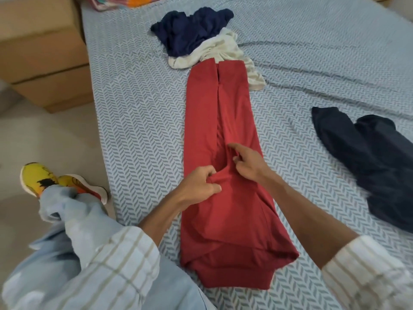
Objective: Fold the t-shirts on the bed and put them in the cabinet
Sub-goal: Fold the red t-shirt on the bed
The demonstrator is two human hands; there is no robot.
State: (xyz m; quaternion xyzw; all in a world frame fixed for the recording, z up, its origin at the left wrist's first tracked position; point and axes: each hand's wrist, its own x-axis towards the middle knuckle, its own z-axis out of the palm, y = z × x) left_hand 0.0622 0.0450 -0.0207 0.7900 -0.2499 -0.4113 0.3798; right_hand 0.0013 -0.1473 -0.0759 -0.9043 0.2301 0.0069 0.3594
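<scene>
I'm looking down on the bed (138, 113), its blue-grey herringbone sheet filling most of the view, with the red t-shirt (225, 211) laid lengthwise down the middle, collar end nearest me and hem running to the far side. Both sides are already folded in, so it lies as a long narrow strip with the two flaps meeting along a seam-like line up the centre.

I judge it to be light, soft knit: it will slump and crease wherever it isn't supported, and it won't hold an edge on its own. A pinch in the middle only bunches it, so for the next fold I'd take it at the two near corners or the hem corners and carry the end over flat, smoothing as I go.

To the right, well apart from the red one, lies a dark navy t-shirt (366, 162), crumpled. At the far end, a heap of a navy garment (190, 30) on a cream garment (214, 52) touches the red shirt's hem. No cabinet is clearly in view; a tan box-like piece (42, 52) stands far left.

My left hand (201, 182) rests on the shirt's middle, fingers curled and pinching a ridge of red fabric. My right hand (248, 162) is just beside it to the right, on the same ridge, thumb and curled fingers nipping the cloth with the index finger extended.
</scene>
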